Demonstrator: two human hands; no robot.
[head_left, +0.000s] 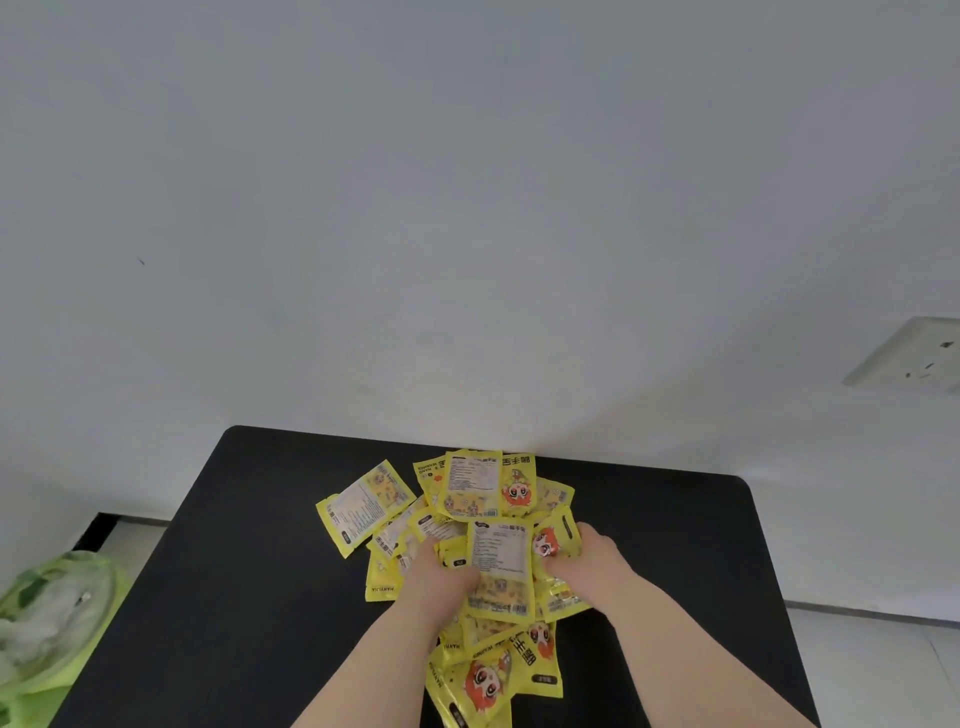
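Observation:
A loose pile of several yellow hand-warmer packets (470, 486) lies on a black table (249, 571). One packet (358, 506) sits apart at the pile's left edge. My left hand (441, 574) is in the middle of the pile, with its thumb on the left edge of a central packet (501, 564) that shows its white label. My right hand (589, 556) is at the right side of the pile, its fingers curled into the packets there beside one with a red-haired cartoon face (548, 543). The fingertips of both hands are hidden among the packets.
A white wall rises right behind the table, with a wall socket (909, 356) at the right. A green plastic bag (52, 623) sits on the floor to the left of the table. Bare black tabletop lies on both sides of the pile.

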